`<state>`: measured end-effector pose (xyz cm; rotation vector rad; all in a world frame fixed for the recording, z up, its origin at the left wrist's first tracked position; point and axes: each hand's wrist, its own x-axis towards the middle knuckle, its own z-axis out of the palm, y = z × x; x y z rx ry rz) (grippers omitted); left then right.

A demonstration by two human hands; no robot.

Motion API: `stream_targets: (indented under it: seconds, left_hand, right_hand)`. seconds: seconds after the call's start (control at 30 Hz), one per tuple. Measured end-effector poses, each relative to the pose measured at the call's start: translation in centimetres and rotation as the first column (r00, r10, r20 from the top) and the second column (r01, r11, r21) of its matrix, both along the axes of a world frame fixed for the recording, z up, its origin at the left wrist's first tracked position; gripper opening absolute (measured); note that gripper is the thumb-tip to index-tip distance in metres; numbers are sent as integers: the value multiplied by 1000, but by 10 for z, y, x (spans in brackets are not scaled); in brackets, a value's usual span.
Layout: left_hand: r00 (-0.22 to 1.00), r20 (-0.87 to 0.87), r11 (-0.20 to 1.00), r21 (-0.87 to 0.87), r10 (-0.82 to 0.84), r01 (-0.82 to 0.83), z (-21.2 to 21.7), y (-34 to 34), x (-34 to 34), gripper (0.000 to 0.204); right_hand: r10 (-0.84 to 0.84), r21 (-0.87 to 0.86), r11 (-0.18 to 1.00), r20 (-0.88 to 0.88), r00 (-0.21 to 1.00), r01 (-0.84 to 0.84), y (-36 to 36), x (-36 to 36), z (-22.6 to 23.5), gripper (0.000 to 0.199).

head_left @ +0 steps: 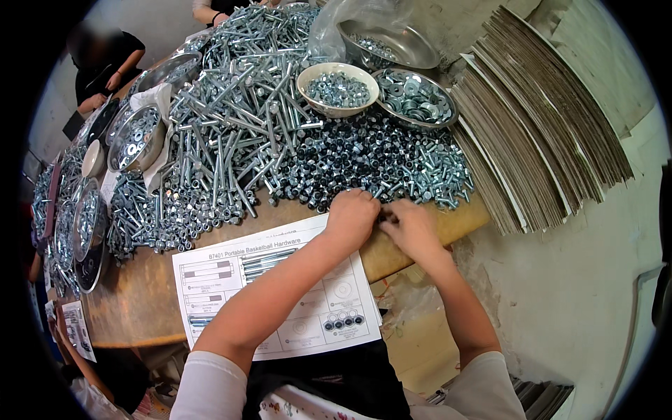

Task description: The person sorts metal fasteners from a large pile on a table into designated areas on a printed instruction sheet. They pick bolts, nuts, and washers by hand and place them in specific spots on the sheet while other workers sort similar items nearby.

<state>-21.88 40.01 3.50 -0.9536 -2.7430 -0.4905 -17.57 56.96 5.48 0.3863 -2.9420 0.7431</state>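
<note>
My left hand (353,215) curls at the near edge of a heap of black and silver nuts (329,161), its fingers bent and their tips hidden. Close by on its right, my right hand (411,225) has thumb and fingers drawn together beside a small dark piece, too small to make out. Beneath my left forearm lies a printed hardware sheet (241,332) with outlined boxes. Long silver bolts (269,263) rest in one box, shorter bolts (201,320) at its left side, and several black-centred nuts (343,322) in a row at the lower right.
Long bolts (238,105) pile high across the wooden table (140,308). A cream bowl (337,89) and metal bowls of washers (414,99) stand behind the nuts. Small bolts (444,171) lie beside stacked cardboard (539,126) on the right. Another person (105,63) works at the far left.
</note>
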Motion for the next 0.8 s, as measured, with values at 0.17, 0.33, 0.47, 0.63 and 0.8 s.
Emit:
stream_targets:
  seconds: [0.17, 0.33, 0.47, 0.63, 0.8]
  left_hand:
    - [999, -6, 999, -10, -37, 37, 11, -3, 0, 11]
    - [999, 29, 974, 226, -31, 23, 40, -48, 24, 15]
    - [959, 281, 965, 258, -31, -44, 60, -93, 64, 18]
    - [889, 448, 957, 285, -91, -46, 49, -119, 124, 17]
    - [921, 383, 972, 232, -76, -17, 39, -113, 157, 16]
  right_hand:
    - [-4, 25, 1000, -153, 988, 8, 20, -15, 1, 20]
    - [100, 188, 976, 49, 994, -107, 18, -9, 21, 27]
    - [229, 12, 973, -52, 972, -229, 13, -2, 11, 22]
    - [220, -116, 972, 122, 968, -206, -2, 24, 14, 16]
    - [431, -310, 878, 176, 885, -366, -48, 97, 34, 13]
